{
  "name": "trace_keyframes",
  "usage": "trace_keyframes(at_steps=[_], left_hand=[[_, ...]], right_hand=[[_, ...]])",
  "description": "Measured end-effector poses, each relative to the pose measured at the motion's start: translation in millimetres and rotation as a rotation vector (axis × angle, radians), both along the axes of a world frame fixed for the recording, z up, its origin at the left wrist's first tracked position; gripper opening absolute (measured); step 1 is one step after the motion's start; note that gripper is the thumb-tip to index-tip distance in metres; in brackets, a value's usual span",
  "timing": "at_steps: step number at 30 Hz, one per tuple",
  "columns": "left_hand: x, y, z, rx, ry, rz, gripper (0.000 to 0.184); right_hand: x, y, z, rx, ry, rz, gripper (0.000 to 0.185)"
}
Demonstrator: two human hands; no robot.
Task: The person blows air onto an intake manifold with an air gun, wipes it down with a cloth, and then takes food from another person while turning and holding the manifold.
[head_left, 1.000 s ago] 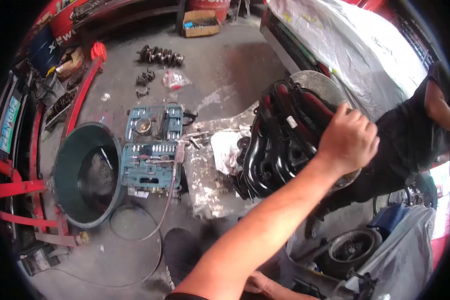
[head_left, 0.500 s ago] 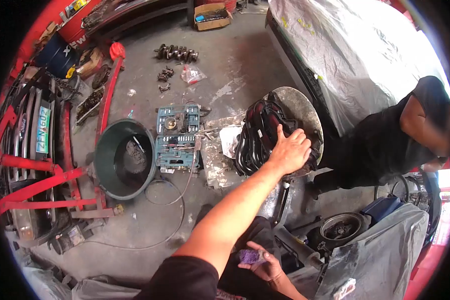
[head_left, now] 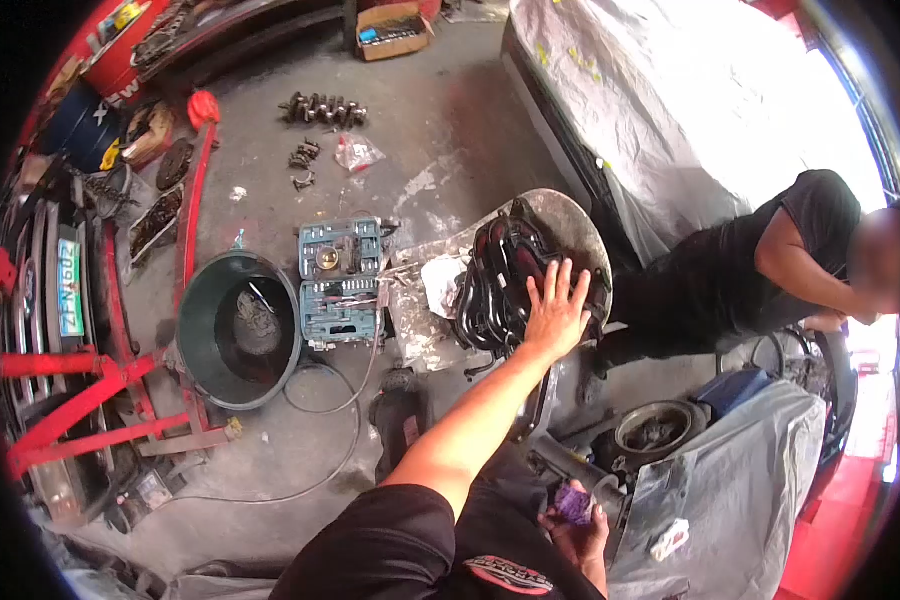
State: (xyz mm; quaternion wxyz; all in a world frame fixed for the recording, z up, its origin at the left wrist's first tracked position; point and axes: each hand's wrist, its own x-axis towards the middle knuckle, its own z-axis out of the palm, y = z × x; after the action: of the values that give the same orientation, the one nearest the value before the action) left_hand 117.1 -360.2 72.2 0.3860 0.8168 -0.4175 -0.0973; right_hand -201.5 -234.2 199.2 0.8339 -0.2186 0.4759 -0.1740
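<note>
A glossy black engine part with curved tubes, which looks like an intake manifold (head_left: 497,285), lies on a worn board with a rounded end (head_left: 415,335). My left hand (head_left: 555,318) reaches out over its right side, palm down and fingers spread, apparently resting on it. Low in the view, close to my body, my right hand (head_left: 582,548) is palm up with its fingers curled round a purple scrubbing pad (head_left: 573,504). A white paper or cloth (head_left: 440,288) is tucked against the part's left side.
Left of the board are an open socket set (head_left: 342,312) and a dark tub (head_left: 192,370) holding murky liquid. A crankshaft (head_left: 322,110) lies farther back. Red stand legs (head_left: 100,415) stand at left. Another person (head_left: 715,270) bends at right, near a covered car (head_left: 650,120).
My left hand's fingers have spread and straightened on the black part. My right hand has shifted right with the purple pad, its fingers closing further round it. The whole view has swung slightly.
</note>
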Motion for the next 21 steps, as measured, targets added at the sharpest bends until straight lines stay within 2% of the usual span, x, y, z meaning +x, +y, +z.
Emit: trace_keyframes(at_steps=[4,5,8,9,11,17,21], left_hand=[[31.9,24.3,12.5,0.068,0.178,0.027,0.098],[35.9,26.2,3.6,0.033,0.177,0.108,0.105],[41.0,33.5,-22.8,-0.042,0.416,0.369,0.115],[39.9,32.8,-31.9,0.045,0.565,0.429,0.112],[39.1,35.9,-52.0,0.122,0.663,0.346,0.103],[41.8,40.6,-64.2,0.151,0.634,0.231,0.083],[49.0,49.2,-60.3,0.269,0.564,0.134,0.078]], right_hand=[[27.0,35.4,10.8,-0.022,0.061,-0.083,0.076],[33.9,39.3,11.1,-0.031,0.046,-0.092,0.075],[51.4,53.3,17.4,-0.051,0.03,-0.162,0.074],[49.6,56.6,13.0,-0.049,0.009,-0.201,0.072],[58.8,65.2,19.3,-0.074,0.004,-0.249,0.07],[55.6,104.6,8.6,-0.101,0.004,-0.375,0.07],[48.5,127.5,2.8,-0.071,-0.01,-0.391,0.069]])
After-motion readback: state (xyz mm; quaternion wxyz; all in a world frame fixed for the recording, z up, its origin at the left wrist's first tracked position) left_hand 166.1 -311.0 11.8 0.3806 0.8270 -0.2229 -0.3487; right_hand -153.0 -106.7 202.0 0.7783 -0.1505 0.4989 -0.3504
